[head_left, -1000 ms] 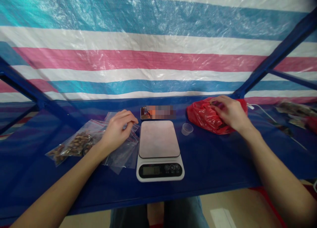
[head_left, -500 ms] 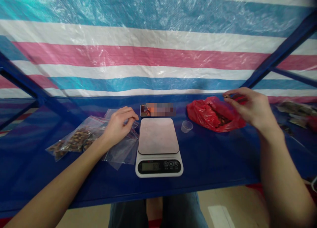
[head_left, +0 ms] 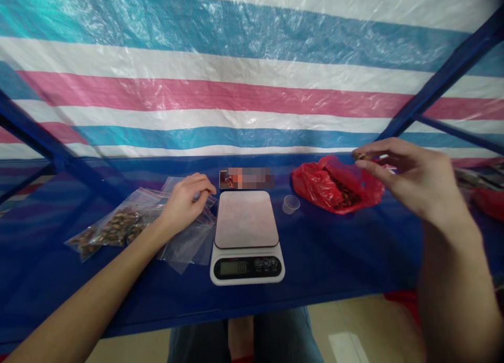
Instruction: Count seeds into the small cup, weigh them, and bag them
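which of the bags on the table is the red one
The red bag right of the scale, open with brown pieces inside, below the right hand. The bags under the left hand are clear.

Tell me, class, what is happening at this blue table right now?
A person sits at the blue table with a kitchen scale in front of them, its platform bare. The left hand rests on a pile of clear zip bags, beside one holding brown pieces. The right hand is raised above an open red bag, pinching something small. A small clear cup stands between scale and bag.
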Tool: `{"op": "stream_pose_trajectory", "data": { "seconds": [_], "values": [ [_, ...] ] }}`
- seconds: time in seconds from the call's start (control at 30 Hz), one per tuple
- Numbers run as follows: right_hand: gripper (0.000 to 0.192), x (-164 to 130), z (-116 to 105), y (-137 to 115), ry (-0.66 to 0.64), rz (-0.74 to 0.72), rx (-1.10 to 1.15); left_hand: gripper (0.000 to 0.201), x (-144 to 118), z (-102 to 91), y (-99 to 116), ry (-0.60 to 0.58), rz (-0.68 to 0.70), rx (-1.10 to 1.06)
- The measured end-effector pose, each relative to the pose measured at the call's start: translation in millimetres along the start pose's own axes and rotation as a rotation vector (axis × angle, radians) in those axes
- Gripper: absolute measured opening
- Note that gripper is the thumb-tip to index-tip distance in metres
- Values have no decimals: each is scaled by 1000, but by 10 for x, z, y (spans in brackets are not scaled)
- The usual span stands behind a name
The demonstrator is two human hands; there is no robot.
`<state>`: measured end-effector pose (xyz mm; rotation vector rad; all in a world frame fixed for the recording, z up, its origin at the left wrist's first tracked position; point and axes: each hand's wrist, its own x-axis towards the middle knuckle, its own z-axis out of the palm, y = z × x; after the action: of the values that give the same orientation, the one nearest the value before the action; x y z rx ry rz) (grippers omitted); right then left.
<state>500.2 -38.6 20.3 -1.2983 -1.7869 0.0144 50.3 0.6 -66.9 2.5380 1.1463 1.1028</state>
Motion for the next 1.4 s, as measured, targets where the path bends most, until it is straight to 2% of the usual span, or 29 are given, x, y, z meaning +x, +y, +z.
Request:
{"op": "stream_pose_trajectory", "data": {
  "seconds": [0.17, 0.3, 0.4, 0.67, 0.93, 1.07, 1.3, 1.4],
  "values": [
    [12, -28, 322, -388, -315, -165, 114, 29, 0, -7, -1, 3, 5, -1],
    [10, -98, 590, -457, -581, -246, 160, 29, -4, -8, -11, 2, 5, -7],
    [13, -147, 694, -431, -696, -277, 166, 29, -4, -1, -26, -2, 11, -9],
    [15, -141, 719, -352, -757, -286, 92, 29, -13, 8, -46, -29, 27, -8],
    [18, -76, 740, -400, -833, -292, -95, 30, -2, 19, -50, -48, 35, -3],
    [17, -30, 738, -421, -857, -289, -120, 30, 2, 13, -42, -57, 46, 5],
    [16, 19, 789, -381, -818, -308, -52, 30, 9, -6, -12, -82, 41, 11],
    [21, 56, 769, -380, -749, -330, -31, 30, 7, -10, -8, -84, 30, 10]
  ]
}}
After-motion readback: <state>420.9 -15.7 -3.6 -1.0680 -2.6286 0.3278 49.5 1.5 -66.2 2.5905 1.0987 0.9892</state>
